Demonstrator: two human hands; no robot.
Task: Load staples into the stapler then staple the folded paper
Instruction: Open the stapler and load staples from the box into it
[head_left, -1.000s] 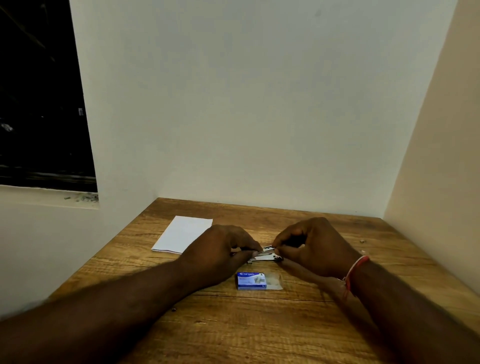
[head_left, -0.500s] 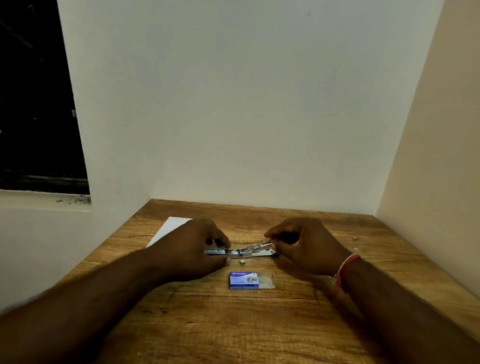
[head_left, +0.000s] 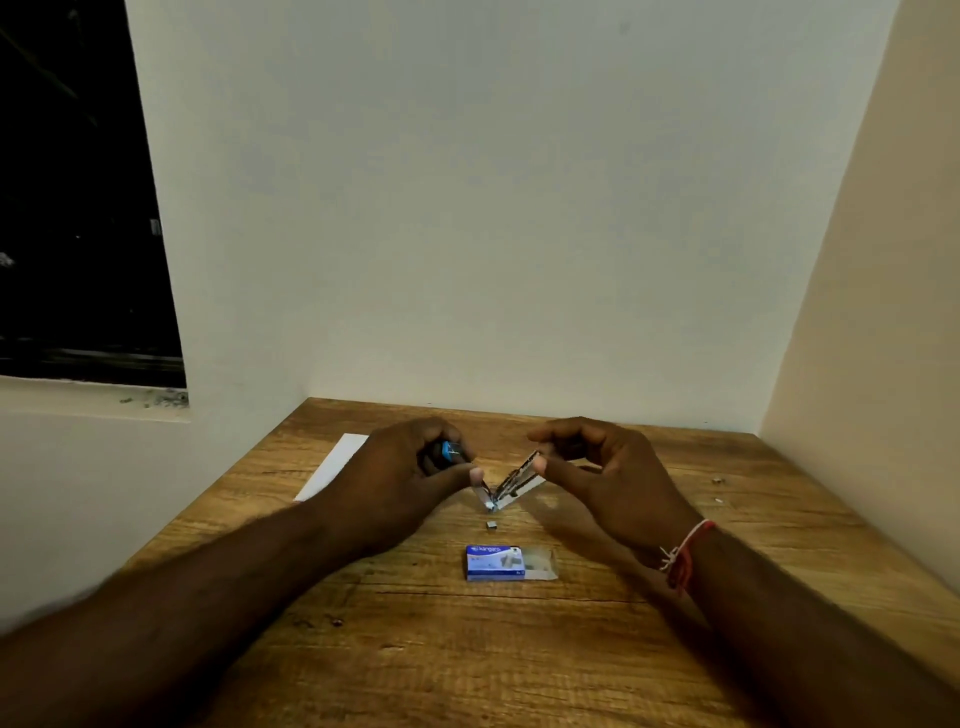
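The stapler (head_left: 514, 480) is swung open into a V between the 2 hands, its hinge at the bottom and just below both sets of fingers. I cannot tell whether the hinge touches the wooden surface (head_left: 467, 665).

The left hand (head_left: 405, 467) has its fingers curled round the stapler's blue end. Its thumb stretches along that arm toward the hinge. The right hand (head_left: 613, 473) pinches the upper tip of the other, bare-metal arm between thumb and forefinger. Its other fingers arch loosely behind the pinch and hold nothing. The 2 thumb tips are near each other but apart, with the open V between them.

A small loose clump of staples (head_left: 492, 525) lies on the surface just below the hinge. It is nearer the person than either hand's fingertips, and no finger touches it. Further toward the person sits the blue staple box (head_left: 493, 561) with its inner tray slid out on the right-hand side — well clear of both hands.

The white paper (head_left: 332, 467) lies flat on the far side of the left hand's knuckles, away from the fingertips. The hand and forearm cover part of it.

A red-and-white thread band (head_left: 685, 551) circles the right wrist. A few tiny specks (head_left: 717, 480) lie on the surface beyond the back of the right hand — too small to tell what they are.
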